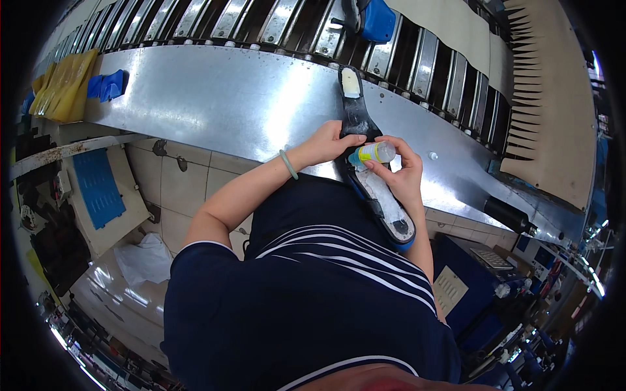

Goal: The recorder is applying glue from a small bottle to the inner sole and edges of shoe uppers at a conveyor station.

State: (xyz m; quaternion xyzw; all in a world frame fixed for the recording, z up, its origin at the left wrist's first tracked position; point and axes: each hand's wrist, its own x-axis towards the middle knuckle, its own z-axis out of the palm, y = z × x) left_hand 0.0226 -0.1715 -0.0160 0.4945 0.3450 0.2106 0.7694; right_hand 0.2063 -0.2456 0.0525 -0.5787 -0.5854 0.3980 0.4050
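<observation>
A long black shoe upper on a blue last [385,202] lies slanted across the table's front edge, its underside facing up. That underside is greyish white near me, and a pale oblong patch shows at the far end. My left hand [323,144] grips the shoe around its narrow middle, thumb on top. In my right hand [407,171] is a small bottle [373,154] with a yellow label, a teal end and a clear grey end. It is held tilted just over the middle of the shoe; whether its tip touches is hidden.
Beyond the metal table [215,85] runs a roller conveyor [228,19] carrying another blue-lasted shoe [377,21]. A small white cap [433,156] lies right of my hand. Yellow sheets [65,85] and a blue piece [106,86] are at left, a slit cardboard curtain [554,98] at right.
</observation>
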